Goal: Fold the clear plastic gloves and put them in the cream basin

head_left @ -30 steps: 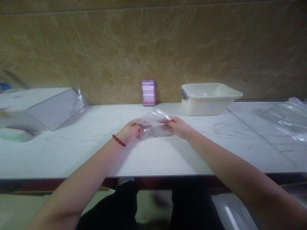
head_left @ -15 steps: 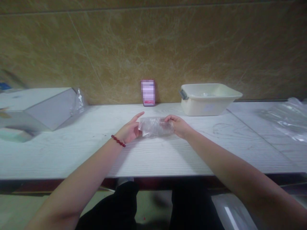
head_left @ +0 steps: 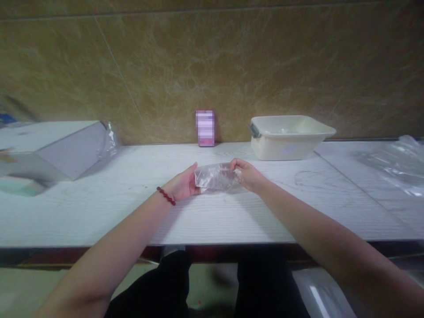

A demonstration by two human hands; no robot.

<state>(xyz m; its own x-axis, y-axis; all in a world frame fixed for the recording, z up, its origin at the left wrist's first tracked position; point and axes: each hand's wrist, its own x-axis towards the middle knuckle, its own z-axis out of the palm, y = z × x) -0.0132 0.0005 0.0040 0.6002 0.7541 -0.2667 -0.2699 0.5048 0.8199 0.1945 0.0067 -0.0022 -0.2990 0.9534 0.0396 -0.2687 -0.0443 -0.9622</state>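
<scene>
A clear, crinkled plastic bag (head_left: 215,177) is stretched between my two hands, low over the white tabletop. Its left end rests in my left hand (head_left: 186,183), thumb at the top edge and fingers partly hidden under the film. A dark red bead bracelet (head_left: 166,196) circles my left wrist. At the other end, my right hand (head_left: 245,173) pinches the bag's upper right part between thumb and fingers. Whether anything lies inside the bag I cannot make out.
A phone (head_left: 206,128) leans upright against the wall. Right of it stands a cream plastic bin (head_left: 278,147) with a grey latch. More clear plastic bags (head_left: 399,163) lie at far right. At left are a white box (head_left: 71,152) and a pale green block (head_left: 21,186).
My left hand has closed in on the bag's left end, its thumb coming down to the edge. The bag has spread wider and shifted slightly right; my right hand still pinches it.
</scene>
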